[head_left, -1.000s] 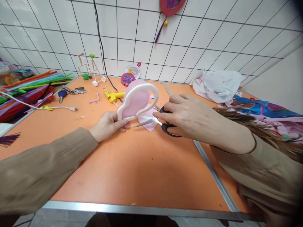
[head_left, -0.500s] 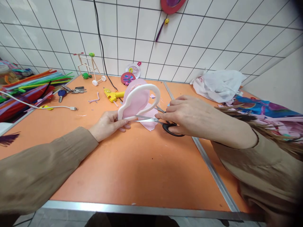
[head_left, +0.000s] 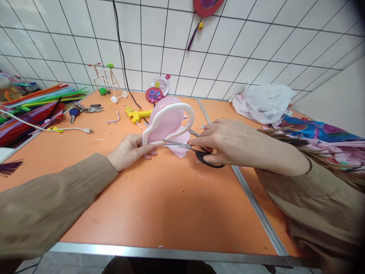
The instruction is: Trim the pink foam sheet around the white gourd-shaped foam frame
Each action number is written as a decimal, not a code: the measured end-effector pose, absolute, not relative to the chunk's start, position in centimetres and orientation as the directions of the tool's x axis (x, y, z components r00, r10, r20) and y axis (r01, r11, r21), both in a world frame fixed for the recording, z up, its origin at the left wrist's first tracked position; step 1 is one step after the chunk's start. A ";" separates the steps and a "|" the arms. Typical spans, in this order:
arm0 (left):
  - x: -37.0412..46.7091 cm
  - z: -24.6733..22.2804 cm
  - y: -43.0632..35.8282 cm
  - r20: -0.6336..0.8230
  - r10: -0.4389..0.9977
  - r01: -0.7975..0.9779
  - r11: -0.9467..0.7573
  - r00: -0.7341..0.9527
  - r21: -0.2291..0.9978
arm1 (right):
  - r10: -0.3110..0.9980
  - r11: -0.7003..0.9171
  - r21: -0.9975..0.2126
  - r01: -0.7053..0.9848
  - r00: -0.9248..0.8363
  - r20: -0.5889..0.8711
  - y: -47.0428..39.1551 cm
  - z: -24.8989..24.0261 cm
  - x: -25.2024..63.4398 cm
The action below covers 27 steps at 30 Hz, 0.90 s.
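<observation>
My left hand (head_left: 132, 151) pinches the lower left end of a pink sheet with a thick white curved rim (head_left: 190, 114). The piece stands on edge, its rounded end raised. In my right hand (head_left: 219, 139) is a pair of scissors (head_left: 209, 159) with black handles, fingers in the loops. Their blades point left and lie at the lower edge of the rimmed piece, close to my left fingertips. Under the blades a pink scrap (head_left: 181, 150) lies on the table. Another metal blade (head_left: 194, 132) shows behind the scissors, partly hidden by my right hand.
Behind the work lies a yellow glue gun (head_left: 137, 114). Keys (head_left: 85, 109), a white cable (head_left: 71, 129) and coloured pipe cleaners (head_left: 48, 95) are at left. A stick model (head_left: 107, 83) stands by the wall. At right are a white plastic bag (head_left: 262, 102) and feathery stalks (head_left: 291, 142).
The scissor blades have come closer together, and the handles have dropped slightly. The rounded end of the rimmed piece has shifted a little right. My left hand stays in place.
</observation>
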<state>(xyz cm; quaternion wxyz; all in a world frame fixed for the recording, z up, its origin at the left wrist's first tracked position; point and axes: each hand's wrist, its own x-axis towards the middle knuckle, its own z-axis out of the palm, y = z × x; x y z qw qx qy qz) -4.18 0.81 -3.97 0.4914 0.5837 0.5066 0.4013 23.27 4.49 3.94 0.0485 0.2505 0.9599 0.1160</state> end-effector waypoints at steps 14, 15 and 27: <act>-4.2 -4.0 0.7 -0.030 0.987 0.216 -0.005 0.156 0.976 | 0.606 0.768 0.344 0.540 -0.787 -0.117 3.0 4.5 22.0; -4.2 -4.0 0.7 -0.031 0.987 0.218 -0.004 0.159 0.976 | 0.611 0.766 0.340 0.546 -0.782 -0.120 3.0 4.5 22.0; -4.3 -4.1 0.9 -0.041 0.986 0.222 0.004 0.162 0.975 | 0.568 0.776 0.391 0.496 -0.818 -0.089 2.8 4.2 22.3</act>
